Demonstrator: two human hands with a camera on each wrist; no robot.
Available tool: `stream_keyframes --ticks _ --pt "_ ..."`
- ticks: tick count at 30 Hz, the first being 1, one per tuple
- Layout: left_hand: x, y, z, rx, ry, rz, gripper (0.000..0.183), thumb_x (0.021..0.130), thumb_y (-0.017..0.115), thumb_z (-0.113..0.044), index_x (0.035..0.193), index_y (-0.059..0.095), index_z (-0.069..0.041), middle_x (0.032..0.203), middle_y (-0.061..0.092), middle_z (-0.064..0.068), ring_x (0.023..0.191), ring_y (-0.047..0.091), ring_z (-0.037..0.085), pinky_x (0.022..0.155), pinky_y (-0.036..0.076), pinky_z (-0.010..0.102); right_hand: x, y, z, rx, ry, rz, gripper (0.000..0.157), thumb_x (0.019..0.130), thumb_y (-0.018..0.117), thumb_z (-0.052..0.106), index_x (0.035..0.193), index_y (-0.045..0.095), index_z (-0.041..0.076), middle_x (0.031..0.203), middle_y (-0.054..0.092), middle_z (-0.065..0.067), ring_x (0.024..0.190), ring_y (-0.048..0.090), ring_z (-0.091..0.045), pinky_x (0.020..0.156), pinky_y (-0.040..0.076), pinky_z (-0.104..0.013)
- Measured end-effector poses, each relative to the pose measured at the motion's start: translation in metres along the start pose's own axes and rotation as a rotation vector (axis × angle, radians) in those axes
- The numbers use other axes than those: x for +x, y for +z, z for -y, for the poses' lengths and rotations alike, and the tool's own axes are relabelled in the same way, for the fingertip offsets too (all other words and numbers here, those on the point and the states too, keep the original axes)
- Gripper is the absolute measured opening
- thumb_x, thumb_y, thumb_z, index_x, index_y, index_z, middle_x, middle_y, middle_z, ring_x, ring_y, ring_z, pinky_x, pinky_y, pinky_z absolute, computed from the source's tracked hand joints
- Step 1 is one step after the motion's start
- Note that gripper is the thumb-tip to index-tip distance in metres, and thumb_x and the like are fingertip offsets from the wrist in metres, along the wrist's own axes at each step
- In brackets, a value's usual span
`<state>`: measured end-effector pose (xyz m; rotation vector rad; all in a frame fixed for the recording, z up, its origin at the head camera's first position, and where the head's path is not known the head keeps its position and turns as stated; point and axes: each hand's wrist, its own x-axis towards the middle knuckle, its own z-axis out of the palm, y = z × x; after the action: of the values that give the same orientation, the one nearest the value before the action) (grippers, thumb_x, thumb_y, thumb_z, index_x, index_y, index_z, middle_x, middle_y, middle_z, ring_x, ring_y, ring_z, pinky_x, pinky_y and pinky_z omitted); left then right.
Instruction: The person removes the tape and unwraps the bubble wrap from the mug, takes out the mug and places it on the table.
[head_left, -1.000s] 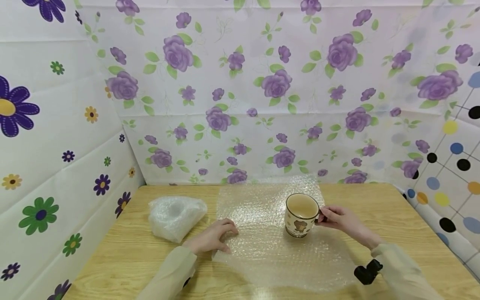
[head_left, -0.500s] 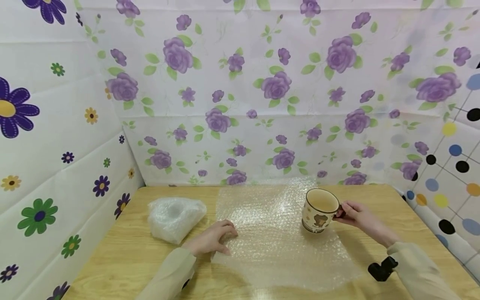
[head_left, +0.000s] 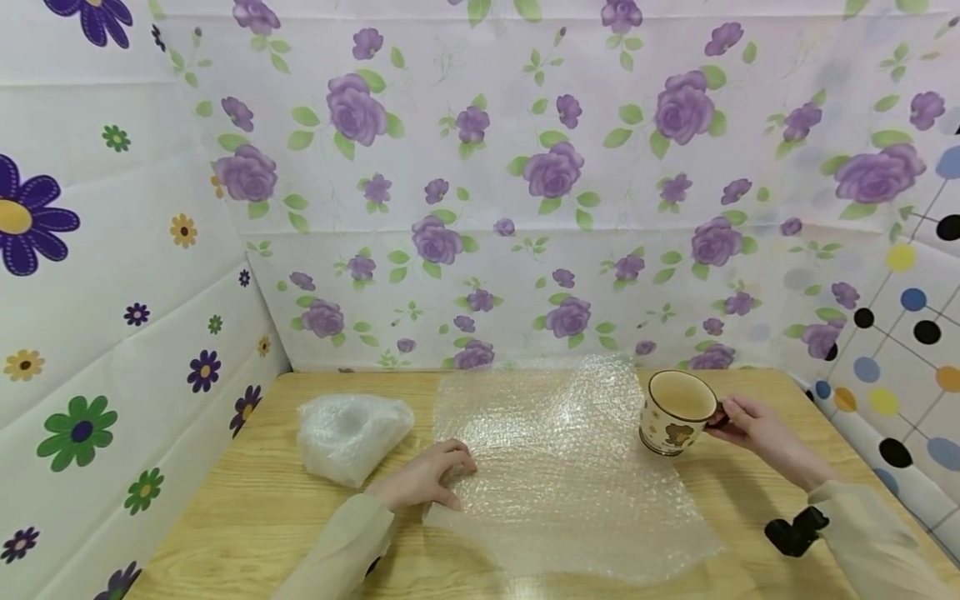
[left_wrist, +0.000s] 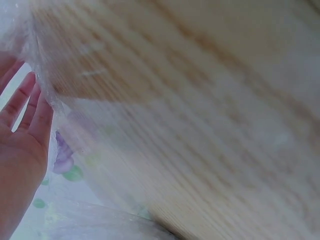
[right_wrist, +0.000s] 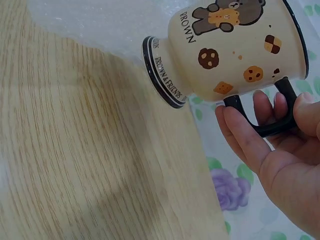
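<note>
My right hand (head_left: 765,437) grips the dark handle of a cream mug (head_left: 678,417) with a brown bear and cookies printed on it. The mug seems raised off the table, beside the right edge of a flat bubble wrap sheet (head_left: 555,483). Looking from the right wrist, the mug (right_wrist: 235,50) has a black-rimmed foot, and my fingers (right_wrist: 245,135) go through its black handle. On the sheet's left edge rests my left hand (head_left: 427,475), its fingers loosely bent. In the left wrist view, the left hand (left_wrist: 25,135) lies against clear plastic.
A bubble-wrapped bundle (head_left: 352,437) sits at the left of the wooden table (head_left: 217,533), close to the left forearm; its contents are hidden. Floral curtains (head_left: 495,208) hang behind the table, and patterned sheets flank both sides.
The mug in my right hand has moved right and slightly back, from over the bubble wrap to its right edge. The left hand stays in place.
</note>
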<state>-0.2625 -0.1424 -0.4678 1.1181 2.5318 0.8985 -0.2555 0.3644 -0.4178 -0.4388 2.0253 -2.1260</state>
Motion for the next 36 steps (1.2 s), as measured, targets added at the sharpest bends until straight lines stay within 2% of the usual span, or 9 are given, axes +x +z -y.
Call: stream_keyframes --ticks 4,10,14,20,25,28,34,36 --pt "-0.001 0.0 -0.001 0.004 -0.004 0.003 0.044 0.071 0.075 -0.021 0.11 0.059 -0.01 0.11 0.044 -0.002 0.1 0.044 0.018 0.085 0.039 0.033 -0.003 -0.008 -0.001 -0.061 0.009 -0.022 0.025 0.099 0.035 0.016 0.098 0.049 -0.006 0.095 0.048 -0.012 0.087 0.057 -0.015 0.078 0.047 -0.03" --pt "-0.002 -0.001 -0.003 0.031 0.011 -0.002 0.043 0.071 0.076 -0.018 0.109 0.059 -0.009 0.11 0.044 -0.001 0.1 0.045 0.019 0.085 0.039 0.032 -0.008 -0.02 -0.004 0.029 0.005 -0.029 0.023 0.098 0.036 0.017 0.095 0.052 0.0 0.093 0.048 -0.011 0.087 0.058 -0.016 0.079 0.047 -0.033" --pt "-0.001 -0.001 -0.005 0.036 0.012 -0.008 0.043 0.071 0.076 -0.018 0.109 0.059 -0.009 0.11 0.045 0.0 0.099 0.045 0.02 0.084 0.04 0.032 -0.009 -0.026 -0.005 0.032 0.022 -0.04 0.023 0.098 0.036 0.018 0.095 0.052 0.002 0.093 0.048 -0.011 0.087 0.058 -0.016 0.079 0.047 -0.032" --pt "-0.002 -0.001 -0.006 0.034 0.007 -0.01 0.042 0.071 0.075 -0.019 0.109 0.059 -0.01 0.111 0.045 0.0 0.099 0.045 0.02 0.083 0.04 0.032 -0.01 -0.029 -0.005 0.0 0.045 -0.05 0.025 0.098 0.037 0.021 0.098 0.049 -0.002 0.095 0.047 -0.012 0.087 0.057 -0.017 0.081 0.046 -0.034" --pt "-0.002 -0.001 -0.007 0.018 0.015 -0.007 0.041 0.072 0.075 -0.018 0.109 0.059 -0.008 0.111 0.045 0.002 0.099 0.045 0.022 0.083 0.04 0.033 -0.012 -0.031 -0.008 -0.063 0.083 -0.07 0.037 0.098 0.036 0.024 0.104 0.041 -0.012 0.097 0.045 -0.015 0.088 0.057 -0.017 0.083 0.045 -0.035" --pt "-0.002 -0.001 -0.007 0.003 -0.002 -0.002 0.04 0.072 0.075 -0.018 0.108 0.059 -0.009 0.111 0.045 0.001 0.1 0.044 0.022 0.083 0.04 0.033 -0.013 -0.033 -0.01 -0.072 0.094 -0.064 0.042 0.097 0.038 0.027 0.107 0.038 -0.014 0.099 0.044 -0.015 0.09 0.056 -0.017 0.083 0.045 -0.034" --pt "-0.001 0.0 -0.007 0.022 -0.015 -0.008 0.04 0.071 0.075 -0.018 0.106 0.059 -0.01 0.112 0.045 0.0 0.1 0.044 0.021 0.084 0.039 0.033 -0.014 -0.039 -0.017 0.014 0.067 -0.045 0.027 0.098 0.037 0.022 0.103 0.049 -0.002 0.097 0.047 -0.013 0.089 0.057 -0.017 0.082 0.045 -0.034" --pt "-0.001 0.0 -0.007 0.028 -0.012 -0.009 0.04 0.071 0.075 -0.018 0.106 0.059 -0.01 0.111 0.045 0.0 0.1 0.044 0.02 0.084 0.039 0.032 -0.014 -0.039 -0.018 0.025 0.063 -0.047 0.027 0.098 0.036 0.019 0.102 0.049 -0.003 0.096 0.046 -0.014 0.089 0.057 -0.017 0.083 0.045 -0.035"
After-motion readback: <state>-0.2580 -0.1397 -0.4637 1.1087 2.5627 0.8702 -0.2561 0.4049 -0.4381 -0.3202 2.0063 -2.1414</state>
